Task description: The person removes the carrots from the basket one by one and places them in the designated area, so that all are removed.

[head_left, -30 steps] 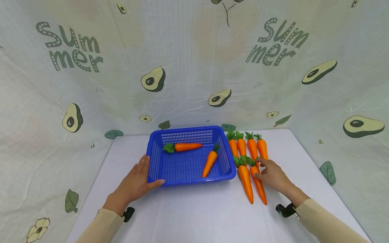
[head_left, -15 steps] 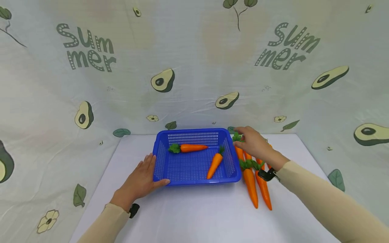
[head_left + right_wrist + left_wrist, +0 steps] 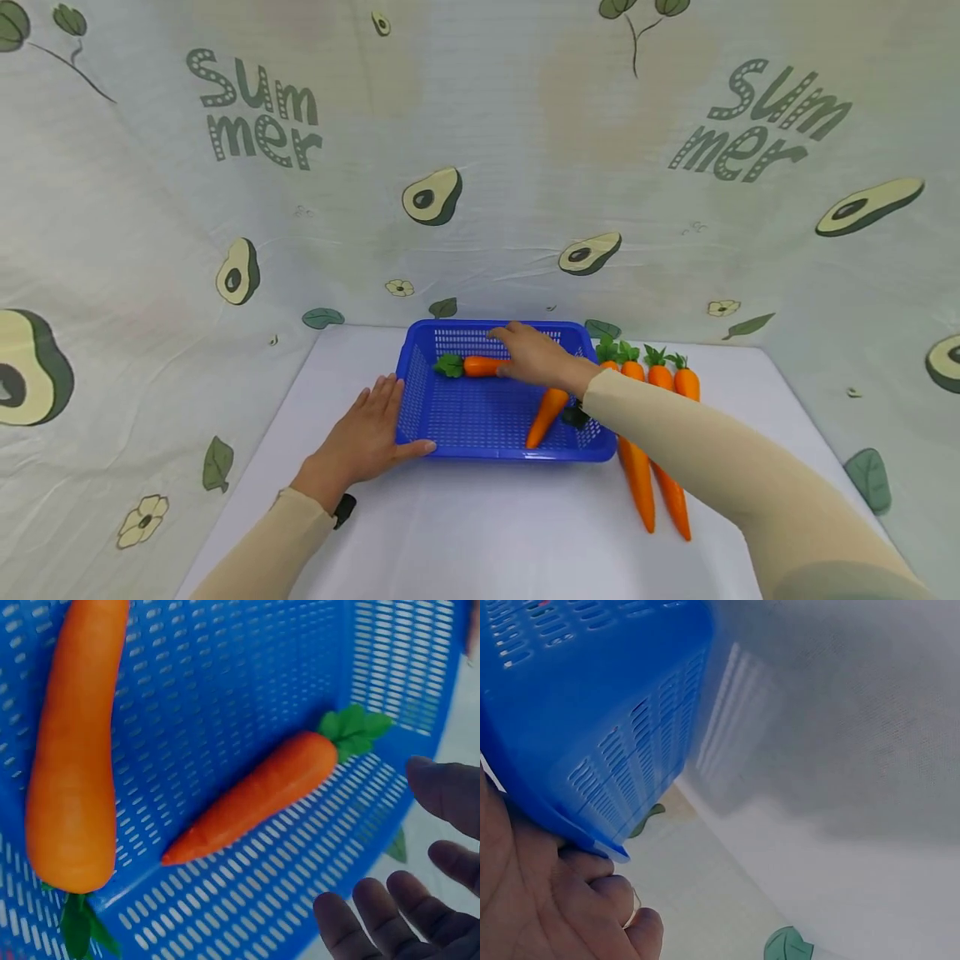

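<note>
A blue plastic basket (image 3: pixel 510 455) with slotted sides stands on the table. My left hand (image 3: pixel 367 437) lies against its left end, fingers straight along the side and thumb at the near rim. Over the basket's back part reaches my right hand (image 3: pixel 536 357), holding nothing, its fingers loosely bent and spread from the thumb. One carrot (image 3: pixel 259 796) with green leaves lies across the back of the basket floor; in the head view my right hand covers its tip. A second carrot (image 3: pixel 79 750) lies at the basket's right side, its leafy end hidden behind the right wrist in the head view.
To the right of the basket, several carrots lie on the white table (image 3: pixel 465 533) in two rows, partly covered by my right sleeve (image 3: pixel 697 450). One front carrot (image 3: pixel 637 483) points toward me. A printed cloth (image 3: pixel 495 208) hangs behind the table.
My right hand has moved from the carrots on the table, up past their leaves, then left over the basket. The left hand stays at the basket's end. The head view has shifted slightly.
</note>
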The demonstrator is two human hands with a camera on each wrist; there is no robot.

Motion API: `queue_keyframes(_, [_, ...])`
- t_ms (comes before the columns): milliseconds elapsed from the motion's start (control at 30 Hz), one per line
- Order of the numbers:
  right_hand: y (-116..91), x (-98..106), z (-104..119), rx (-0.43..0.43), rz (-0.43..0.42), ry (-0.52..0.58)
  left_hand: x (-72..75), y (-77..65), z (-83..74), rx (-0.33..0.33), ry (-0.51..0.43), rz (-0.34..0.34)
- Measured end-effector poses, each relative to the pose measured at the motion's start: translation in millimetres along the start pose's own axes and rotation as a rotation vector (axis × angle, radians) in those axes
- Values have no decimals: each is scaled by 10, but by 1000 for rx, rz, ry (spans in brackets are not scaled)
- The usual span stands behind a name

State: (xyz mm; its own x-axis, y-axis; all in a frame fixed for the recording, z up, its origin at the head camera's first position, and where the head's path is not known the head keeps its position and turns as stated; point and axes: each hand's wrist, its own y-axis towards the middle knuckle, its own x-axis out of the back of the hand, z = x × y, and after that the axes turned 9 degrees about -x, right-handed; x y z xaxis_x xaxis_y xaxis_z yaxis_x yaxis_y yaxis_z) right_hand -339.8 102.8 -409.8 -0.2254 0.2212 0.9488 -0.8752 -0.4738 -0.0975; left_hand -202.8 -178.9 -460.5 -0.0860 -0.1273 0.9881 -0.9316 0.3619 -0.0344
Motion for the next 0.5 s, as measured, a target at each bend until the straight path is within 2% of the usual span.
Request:
queue_keyframes(267, [322, -258, -6, 66, 51, -69, -3, 4, 11, -11, 34, 7])
queue_keyframes(500, [492, -431, -67, 140, 69, -178, -7, -3, 20, -18, 31, 1])
